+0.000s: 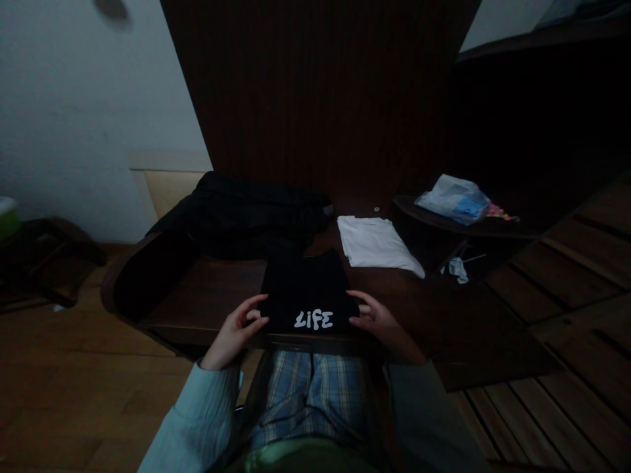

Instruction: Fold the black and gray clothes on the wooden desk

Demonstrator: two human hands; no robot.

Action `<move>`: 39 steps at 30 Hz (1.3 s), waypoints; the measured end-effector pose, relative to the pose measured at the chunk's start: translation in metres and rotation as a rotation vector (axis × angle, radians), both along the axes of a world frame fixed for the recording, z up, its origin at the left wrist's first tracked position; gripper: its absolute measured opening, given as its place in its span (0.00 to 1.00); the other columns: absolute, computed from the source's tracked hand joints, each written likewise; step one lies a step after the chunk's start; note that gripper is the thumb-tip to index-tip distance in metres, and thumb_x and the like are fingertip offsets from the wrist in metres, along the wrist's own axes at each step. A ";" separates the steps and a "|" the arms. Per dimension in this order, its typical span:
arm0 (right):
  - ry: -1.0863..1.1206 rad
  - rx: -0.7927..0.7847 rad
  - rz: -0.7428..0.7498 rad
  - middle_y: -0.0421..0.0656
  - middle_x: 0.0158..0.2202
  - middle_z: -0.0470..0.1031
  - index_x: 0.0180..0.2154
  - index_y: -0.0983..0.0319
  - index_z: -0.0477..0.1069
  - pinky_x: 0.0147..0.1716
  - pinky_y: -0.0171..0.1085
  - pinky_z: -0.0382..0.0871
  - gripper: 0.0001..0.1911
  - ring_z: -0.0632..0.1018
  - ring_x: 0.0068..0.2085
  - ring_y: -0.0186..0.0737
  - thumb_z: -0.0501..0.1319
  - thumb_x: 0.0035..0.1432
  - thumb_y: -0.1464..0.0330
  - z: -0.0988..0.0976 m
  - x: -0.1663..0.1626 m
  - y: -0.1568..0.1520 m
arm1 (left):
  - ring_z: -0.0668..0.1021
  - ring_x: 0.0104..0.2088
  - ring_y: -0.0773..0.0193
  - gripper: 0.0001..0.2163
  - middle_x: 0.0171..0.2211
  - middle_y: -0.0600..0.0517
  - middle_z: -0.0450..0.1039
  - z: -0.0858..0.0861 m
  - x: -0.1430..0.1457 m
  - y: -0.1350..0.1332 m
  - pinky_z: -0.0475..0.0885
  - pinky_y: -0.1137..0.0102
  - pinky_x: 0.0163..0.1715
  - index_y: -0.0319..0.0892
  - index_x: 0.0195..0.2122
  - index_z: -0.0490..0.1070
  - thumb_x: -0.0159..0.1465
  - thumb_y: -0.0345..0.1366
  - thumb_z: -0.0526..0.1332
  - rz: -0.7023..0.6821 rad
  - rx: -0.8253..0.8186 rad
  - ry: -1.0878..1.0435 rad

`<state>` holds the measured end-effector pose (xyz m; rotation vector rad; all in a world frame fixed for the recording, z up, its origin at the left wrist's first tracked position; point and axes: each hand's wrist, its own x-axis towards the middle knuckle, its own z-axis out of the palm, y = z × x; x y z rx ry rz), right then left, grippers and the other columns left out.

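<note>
A folded black garment (305,289) with the white word "LIFE" lies on the near edge of a dark wooden table (217,289). My left hand (239,328) grips its left edge with curled fingers. On the other side my right hand (374,318) holds the right edge, fingers bent over the cloth. Behind it a folded white garment (374,243) rests flat on the table. A dark bundle of clothing (241,213) sits at the table's back left.
A plastic bag with blue contents (453,197) lies on a dark shelf at right. A small white object (457,268) sits below it. Wooden floor (73,368) spreads left; slatted wood (566,341) lies right. A white wall stands behind.
</note>
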<state>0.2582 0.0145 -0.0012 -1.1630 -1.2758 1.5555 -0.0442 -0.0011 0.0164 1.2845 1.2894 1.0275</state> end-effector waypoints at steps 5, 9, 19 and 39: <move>-0.033 0.013 -0.049 0.38 0.26 0.74 0.48 0.61 0.59 0.31 0.37 0.67 0.35 0.75 0.29 0.37 0.67 0.36 0.66 -0.002 -0.002 0.001 | 0.69 0.22 0.70 0.26 0.18 0.59 0.65 0.005 0.002 0.002 0.64 0.74 0.27 0.39 0.43 0.66 0.42 0.41 0.65 0.065 0.016 0.021; -0.050 0.033 -0.056 0.35 0.21 0.71 0.47 0.62 0.60 0.27 0.34 0.65 0.34 0.73 0.24 0.34 0.67 0.35 0.66 -0.005 -0.001 0.003 | 0.68 0.21 0.71 0.24 0.17 0.60 0.64 0.004 0.003 0.003 0.63 0.74 0.26 0.39 0.39 0.67 0.40 0.40 0.67 0.104 0.020 0.014; -0.091 0.176 -0.161 0.30 0.16 0.59 0.42 0.61 0.64 0.20 0.30 0.56 0.31 0.63 0.19 0.28 0.68 0.32 0.61 -0.012 0.000 0.008 | 0.65 0.19 0.74 0.23 0.16 0.62 0.60 0.009 0.006 0.000 0.61 0.76 0.23 0.39 0.37 0.69 0.39 0.39 0.68 0.264 0.017 -0.091; -0.173 0.145 -0.207 0.32 0.17 0.60 0.39 0.63 0.64 0.20 0.31 0.53 0.24 0.62 0.20 0.28 0.62 0.39 0.57 0.004 -0.005 0.008 | 0.73 0.36 0.62 0.28 0.37 0.48 0.73 0.006 -0.002 0.020 0.67 0.71 0.34 0.39 0.44 0.69 0.46 0.53 0.60 0.170 0.053 0.114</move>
